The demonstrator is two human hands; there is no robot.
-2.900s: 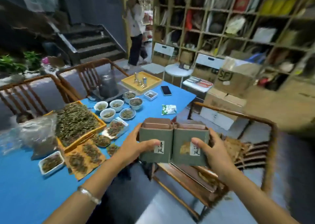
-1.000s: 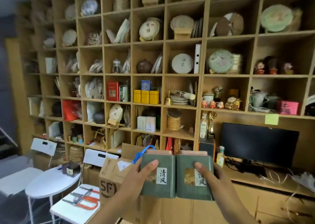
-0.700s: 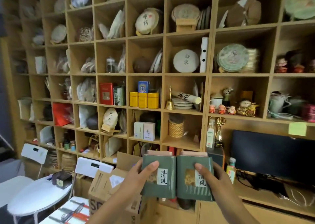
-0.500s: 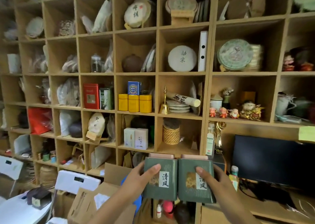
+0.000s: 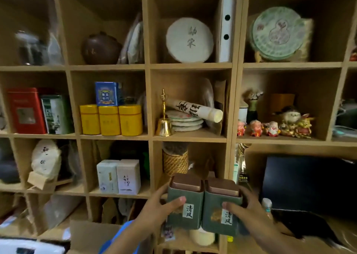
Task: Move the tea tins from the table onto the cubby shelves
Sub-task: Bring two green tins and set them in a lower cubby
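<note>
Head view puts your two green tea tins low and centre-right in the frame, held side by side and touching, in front of the cubby shelves. Your left hand clasps the left tin, thumb curled across its front face beside the white label, fingers wrapped behind. Your right hand grips the right tin the same way, thumb lying on the front next to its label. Both tins stand upright, long axis vertical, brown lids up and labelled faces turned toward you, tops leaning slightly away. They sit just before the cubby that holds a woven basket, a little below its floor. Left of that cubby stand two pale boxes; above them, three yellow tins in a row.
</note>
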